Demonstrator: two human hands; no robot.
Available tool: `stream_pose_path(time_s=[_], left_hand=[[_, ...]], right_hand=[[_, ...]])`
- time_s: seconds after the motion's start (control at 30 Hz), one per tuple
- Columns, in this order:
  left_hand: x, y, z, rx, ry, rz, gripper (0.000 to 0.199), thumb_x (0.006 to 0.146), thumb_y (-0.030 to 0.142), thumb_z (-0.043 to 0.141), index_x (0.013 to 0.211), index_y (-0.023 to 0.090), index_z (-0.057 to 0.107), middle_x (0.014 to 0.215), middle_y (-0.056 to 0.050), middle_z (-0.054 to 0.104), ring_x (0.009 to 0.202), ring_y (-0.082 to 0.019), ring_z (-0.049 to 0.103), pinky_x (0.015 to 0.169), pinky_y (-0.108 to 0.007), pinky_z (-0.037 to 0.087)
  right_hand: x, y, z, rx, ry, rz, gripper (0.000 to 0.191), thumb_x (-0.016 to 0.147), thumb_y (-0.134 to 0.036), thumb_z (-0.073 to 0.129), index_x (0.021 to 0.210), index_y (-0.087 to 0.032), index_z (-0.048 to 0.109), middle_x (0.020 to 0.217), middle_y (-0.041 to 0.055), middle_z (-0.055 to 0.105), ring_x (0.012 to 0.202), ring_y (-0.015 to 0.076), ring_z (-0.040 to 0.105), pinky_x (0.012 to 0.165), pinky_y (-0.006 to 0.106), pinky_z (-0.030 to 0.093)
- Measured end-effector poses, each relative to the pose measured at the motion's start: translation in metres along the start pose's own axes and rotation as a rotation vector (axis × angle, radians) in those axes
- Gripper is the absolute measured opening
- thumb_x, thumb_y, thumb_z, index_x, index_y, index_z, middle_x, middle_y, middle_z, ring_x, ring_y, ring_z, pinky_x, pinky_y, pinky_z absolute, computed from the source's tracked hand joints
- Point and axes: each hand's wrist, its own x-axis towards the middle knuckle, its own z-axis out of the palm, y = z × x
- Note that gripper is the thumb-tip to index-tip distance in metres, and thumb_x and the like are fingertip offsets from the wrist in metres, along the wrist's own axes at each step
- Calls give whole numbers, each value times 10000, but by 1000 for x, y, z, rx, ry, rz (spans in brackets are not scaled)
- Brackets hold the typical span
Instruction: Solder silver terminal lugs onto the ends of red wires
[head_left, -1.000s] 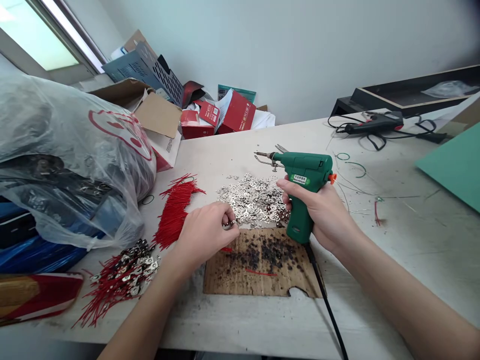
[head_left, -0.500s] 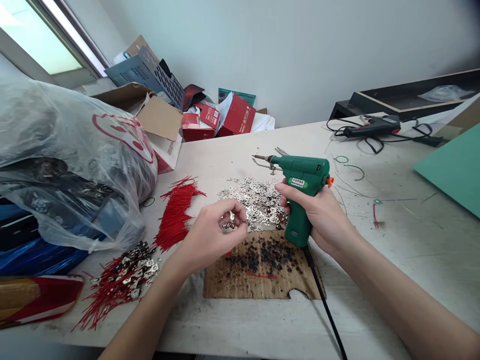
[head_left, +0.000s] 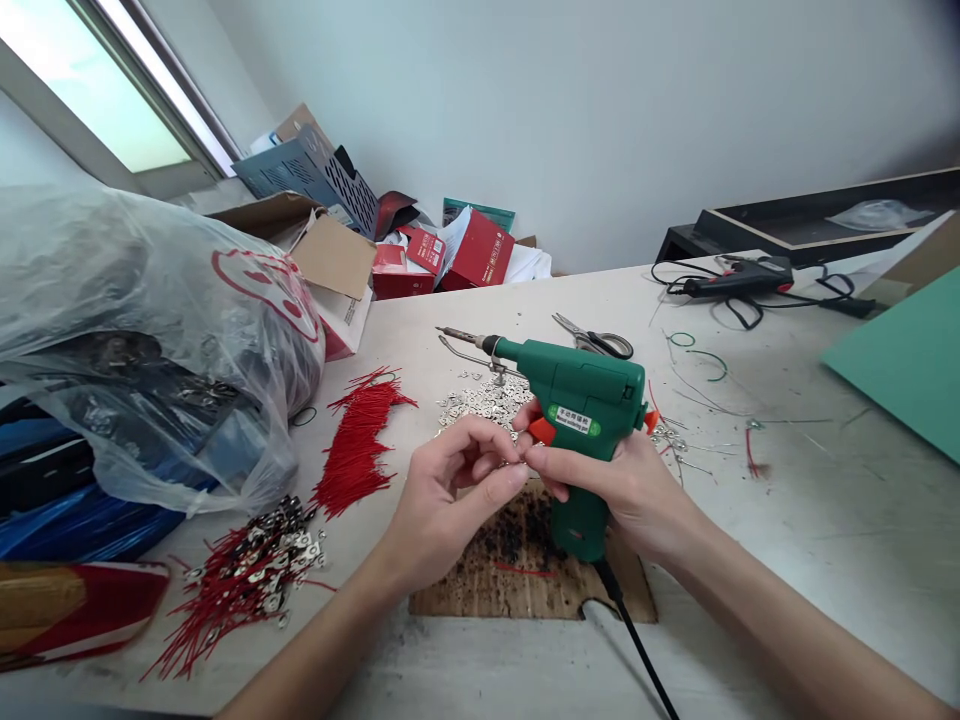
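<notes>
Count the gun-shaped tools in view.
2: the green soldering gun in the right hand, and a black one lying at the back right of the table. Others could be hidden in the plastic bag.

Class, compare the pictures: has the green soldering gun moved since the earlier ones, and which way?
Yes. Judged against the spotted cardboard, the green soldering gun has shifted left and nearer the person.

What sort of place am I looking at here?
Most likely a small workshop or assembly bench: the right hand holds a green soldering gun, a heap of short red wires lies on the table, and a brown board with dark spots lies below the hands.
</notes>
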Motion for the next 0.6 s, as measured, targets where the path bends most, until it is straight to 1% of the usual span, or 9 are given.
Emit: stream_pose_path(time_s=[0.1,0.17,0.3,0.4,0.47,0.6], left_hand=[[-3,-1,5,-85,-53,-2,108,917,295,667,921,220,590,766,24,491,648,-95,457,643,-256,426],[-4,-2,7,-122,-62,-6,110,924,298,659,926,221,580,783,20,499,676,-102,497,668,-262,441],[-5,-3,8,-138,-30,-14,117,926,311,659,932,222,584,841,5,506,713,-110,483,655,-256,420],[-6,-3,9,-160,-42,-22,109,938,307,643,941,225,572,854,0,513,729,-118,489,663,-269,409],[-6,-2,11,-175,-53,-31,105,951,307,623,947,225,557,861,-4,515,743,-125,499,680,-280,411],[-7,-2,13,-206,-65,-46,117,958,308,601,961,225,519,901,-10,496,773,-128,475,689,-276,399]], right_hand=[[0,0,0,21,-22,-4,218,872,-246,777,1068,-216,689,960,14,646,643,96,515,635,252,452],[0,-1,-1,16,-27,-8,211,860,-210,772,1056,-219,694,958,9,645,635,93,510,629,251,446],[1,-3,1,-11,-43,18,191,841,-173,744,1018,-225,694,924,-9,644,661,97,524,640,240,451],[1,-4,3,-66,-30,36,171,802,-119,714,945,-212,702,864,-21,638,675,96,526,650,229,445],[1,-5,4,-89,-13,37,147,793,-122,709,910,-210,702,833,-27,629,676,98,524,650,229,443],[-1,-4,5,-128,35,60,153,810,-195,719,957,-234,703,776,-34,613,684,119,527,668,259,450]])
